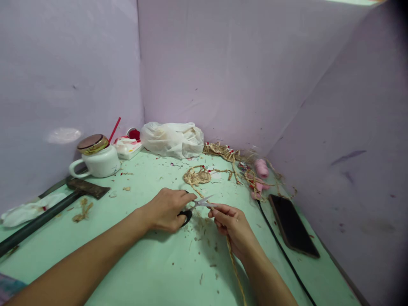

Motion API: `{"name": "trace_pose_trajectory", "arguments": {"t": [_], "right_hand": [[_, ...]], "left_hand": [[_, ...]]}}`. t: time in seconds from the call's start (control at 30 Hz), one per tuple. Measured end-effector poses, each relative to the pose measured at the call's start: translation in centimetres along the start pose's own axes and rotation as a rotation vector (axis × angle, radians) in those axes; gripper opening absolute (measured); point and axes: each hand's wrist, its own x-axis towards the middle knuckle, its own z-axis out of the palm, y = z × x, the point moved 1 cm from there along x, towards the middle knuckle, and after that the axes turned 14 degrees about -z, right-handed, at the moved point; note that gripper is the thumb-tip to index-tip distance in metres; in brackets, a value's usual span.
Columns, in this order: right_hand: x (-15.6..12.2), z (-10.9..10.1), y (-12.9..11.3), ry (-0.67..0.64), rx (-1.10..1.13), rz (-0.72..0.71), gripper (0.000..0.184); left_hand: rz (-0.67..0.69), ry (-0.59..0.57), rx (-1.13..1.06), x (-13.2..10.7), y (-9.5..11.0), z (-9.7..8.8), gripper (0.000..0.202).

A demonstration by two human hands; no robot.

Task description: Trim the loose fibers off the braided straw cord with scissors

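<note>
My left hand grips a pair of scissors by the black handles, and the blades stand apart, pointing right. Between finger and thumb, my right hand pinches a braided straw-coloured cord close to the blade tips. One stretch of the cord hangs below the right hand toward the near edge. Another runs up and left to a small woven loop piece with red and white beads, lying on the table. Whether the blades touch the cord I cannot tell. Short fibre scraps lie below the hands.
On the left are a hammer-like tool and a lidded white mug. At the back sit a white plastic bag and a beaded woven strip. To the right are pink thread spools, a phone and a black cable.
</note>
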Motion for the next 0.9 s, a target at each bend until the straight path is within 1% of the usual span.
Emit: {"name": "trace_pose_trajectory", "arguments": {"t": [0.13, 0.23, 0.37, 0.57, 0.8, 0.9], "right_hand": [[-0.18, 0.09, -0.10, -0.043, -0.015, -0.035, 0.024], [-0.17, 0.15, -0.02, -0.041, -0.081, -0.059, 0.025], [-0.08, 0.14, 0.09, -0.058, -0.149, -0.043, 0.022], [-0.07, 0.02, -0.05, -0.119, -0.134, -0.005, 0.020], [-0.18, 0.07, -0.19, -0.143, -0.104, -0.003, 0.014], [-0.19, 0.10, -0.26, -0.159, -0.087, -0.011, 0.015]], "left_hand": [[0.007, -0.004, 0.057, 0.15, 0.25, 0.14, 0.051], [0.028, -0.012, 0.085, 0.12, 0.13, 0.04, 0.051], [0.063, -0.034, 0.120, 0.01, -0.01, -0.05, 0.051], [0.075, -0.053, 0.083, -0.09, -0.13, -0.14, 0.049], [0.096, -0.066, 0.037, -0.02, -0.44, 0.15, 0.045], [0.103, -0.069, 0.014, -0.02, -0.53, 0.11, 0.042]]}}
